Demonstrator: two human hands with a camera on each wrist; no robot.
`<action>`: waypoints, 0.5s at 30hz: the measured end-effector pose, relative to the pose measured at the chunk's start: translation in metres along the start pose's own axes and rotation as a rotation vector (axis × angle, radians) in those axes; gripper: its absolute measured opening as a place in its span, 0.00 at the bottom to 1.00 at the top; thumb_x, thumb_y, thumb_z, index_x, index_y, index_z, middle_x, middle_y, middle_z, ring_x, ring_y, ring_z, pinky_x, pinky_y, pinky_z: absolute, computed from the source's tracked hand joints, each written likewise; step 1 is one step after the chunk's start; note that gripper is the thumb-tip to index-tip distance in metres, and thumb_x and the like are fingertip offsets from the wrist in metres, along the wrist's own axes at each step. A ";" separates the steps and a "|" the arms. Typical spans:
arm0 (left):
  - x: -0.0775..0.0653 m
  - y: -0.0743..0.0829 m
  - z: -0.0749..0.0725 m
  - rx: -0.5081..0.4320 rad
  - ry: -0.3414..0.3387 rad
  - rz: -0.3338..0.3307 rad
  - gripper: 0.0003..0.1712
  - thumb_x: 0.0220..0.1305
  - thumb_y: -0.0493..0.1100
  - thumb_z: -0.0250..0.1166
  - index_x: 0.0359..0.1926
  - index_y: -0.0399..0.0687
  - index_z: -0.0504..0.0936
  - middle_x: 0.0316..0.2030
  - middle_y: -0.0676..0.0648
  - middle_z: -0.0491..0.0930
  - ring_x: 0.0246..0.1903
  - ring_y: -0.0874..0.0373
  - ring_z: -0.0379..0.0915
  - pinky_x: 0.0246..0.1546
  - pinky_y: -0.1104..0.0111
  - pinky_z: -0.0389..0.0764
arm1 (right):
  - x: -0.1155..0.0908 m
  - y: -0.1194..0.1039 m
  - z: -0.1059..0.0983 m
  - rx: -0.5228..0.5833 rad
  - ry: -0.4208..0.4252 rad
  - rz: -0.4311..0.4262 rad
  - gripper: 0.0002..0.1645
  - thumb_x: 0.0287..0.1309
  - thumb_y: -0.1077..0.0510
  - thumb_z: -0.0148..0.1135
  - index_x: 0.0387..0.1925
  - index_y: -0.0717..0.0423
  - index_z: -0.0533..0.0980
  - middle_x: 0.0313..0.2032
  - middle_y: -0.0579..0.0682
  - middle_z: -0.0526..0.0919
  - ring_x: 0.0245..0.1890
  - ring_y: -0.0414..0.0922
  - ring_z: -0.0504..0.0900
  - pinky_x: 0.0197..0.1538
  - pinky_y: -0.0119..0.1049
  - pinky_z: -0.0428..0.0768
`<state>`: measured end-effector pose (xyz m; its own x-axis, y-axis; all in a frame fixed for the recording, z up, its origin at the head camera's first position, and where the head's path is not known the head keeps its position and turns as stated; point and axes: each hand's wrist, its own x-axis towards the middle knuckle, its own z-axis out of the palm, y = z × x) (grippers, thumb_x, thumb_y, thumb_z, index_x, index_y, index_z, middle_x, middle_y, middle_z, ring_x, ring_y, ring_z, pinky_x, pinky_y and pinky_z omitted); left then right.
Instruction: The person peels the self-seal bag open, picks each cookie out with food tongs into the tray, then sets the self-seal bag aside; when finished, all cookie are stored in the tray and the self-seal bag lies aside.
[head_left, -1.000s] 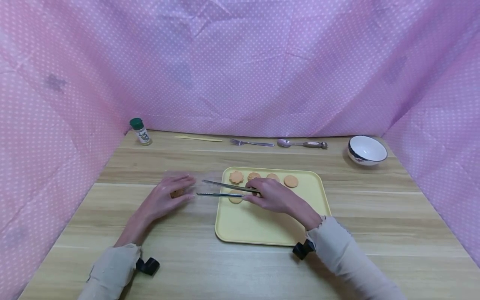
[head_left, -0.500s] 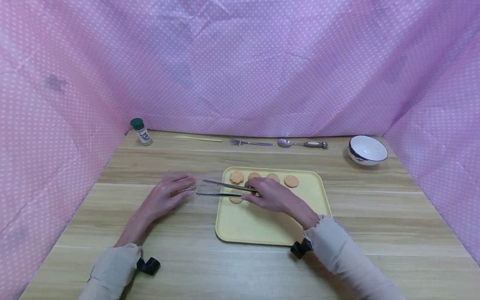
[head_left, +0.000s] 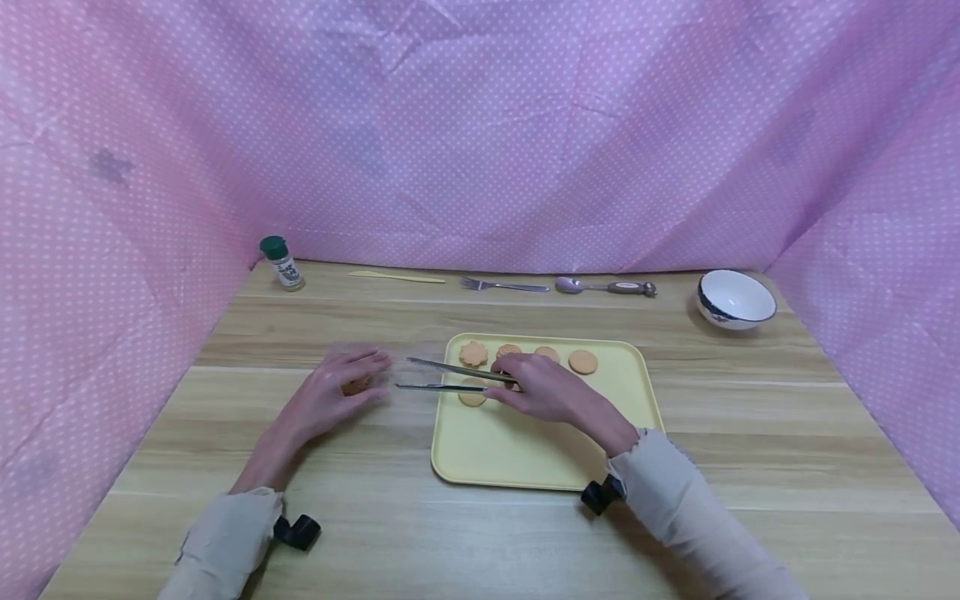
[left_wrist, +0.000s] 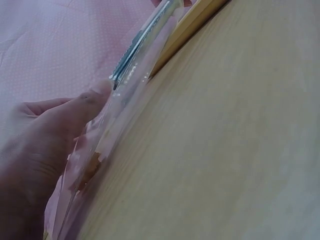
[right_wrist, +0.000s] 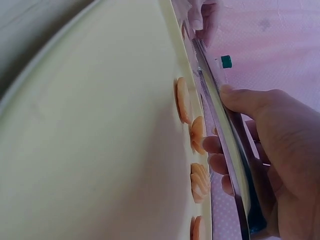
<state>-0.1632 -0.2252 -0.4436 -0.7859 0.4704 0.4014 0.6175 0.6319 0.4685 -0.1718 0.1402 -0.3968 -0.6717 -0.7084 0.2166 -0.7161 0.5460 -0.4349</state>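
Thumb and fingers of my left hand (head_left: 333, 393) hold a clear plastic bag (left_wrist: 125, 92) low over the table, left of the tray. A brown cookie (left_wrist: 90, 172) shows through the film, partly behind that hand. My right hand (head_left: 546, 388) grips metal tongs (head_left: 457, 369) above the yellow tray (head_left: 517, 458). The tongs point left with their arms spread apart, and their tips lie in or against the bag's mouth; I cannot tell how deep. Several cookies (head_left: 582, 362) lie on the tray, mostly along its far side, with a round one (head_left: 472, 398) below the tongs.
Along the back edge lie a pale yellow knife (head_left: 397, 277), a fork (head_left: 504, 287) and a spoon (head_left: 603, 288). A green-capped shaker (head_left: 283, 265) stands at back left, a white bowl (head_left: 735, 298) at back right. Pink dotted cloth (head_left: 480, 150) encloses the table's back and sides.
Both hands keep nearly the same place. The tongs' tips shift very slightly inside the bag's mouth, and the cookie by my left hand, partly covered half a second ago, shows more now.
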 end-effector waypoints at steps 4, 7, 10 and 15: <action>0.001 -0.001 0.000 0.003 -0.030 -0.016 0.32 0.61 0.44 0.78 0.65 0.43 0.82 0.66 0.39 0.77 0.67 0.38 0.68 0.65 0.38 0.68 | 0.000 0.001 -0.001 0.004 0.007 -0.011 0.15 0.70 0.52 0.68 0.43 0.62 0.82 0.31 0.43 0.80 0.27 0.36 0.72 0.30 0.29 0.74; 0.001 -0.001 0.000 0.003 -0.032 -0.011 0.32 0.60 0.43 0.78 0.65 0.42 0.82 0.65 0.37 0.77 0.66 0.37 0.69 0.64 0.37 0.68 | 0.000 0.000 -0.001 0.011 0.006 -0.011 0.15 0.70 0.52 0.68 0.43 0.62 0.82 0.31 0.43 0.80 0.27 0.36 0.72 0.29 0.29 0.74; 0.002 -0.002 0.001 0.009 -0.020 -0.004 0.30 0.60 0.42 0.78 0.63 0.43 0.83 0.64 0.36 0.77 0.65 0.36 0.70 0.64 0.37 0.69 | 0.001 0.000 -0.002 0.017 0.001 -0.004 0.15 0.70 0.52 0.68 0.43 0.62 0.82 0.31 0.44 0.79 0.27 0.37 0.72 0.29 0.29 0.73; 0.002 -0.002 0.001 0.017 -0.001 0.011 0.26 0.62 0.40 0.77 0.61 0.43 0.85 0.62 0.36 0.79 0.64 0.36 0.71 0.63 0.38 0.70 | 0.001 0.001 -0.002 0.010 0.003 -0.001 0.14 0.70 0.51 0.68 0.41 0.61 0.81 0.30 0.43 0.78 0.27 0.37 0.72 0.29 0.29 0.72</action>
<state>-0.1657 -0.2246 -0.4445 -0.7793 0.4776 0.4057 0.6251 0.6373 0.4507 -0.1735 0.1411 -0.3951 -0.6716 -0.7076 0.2196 -0.7148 0.5409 -0.4433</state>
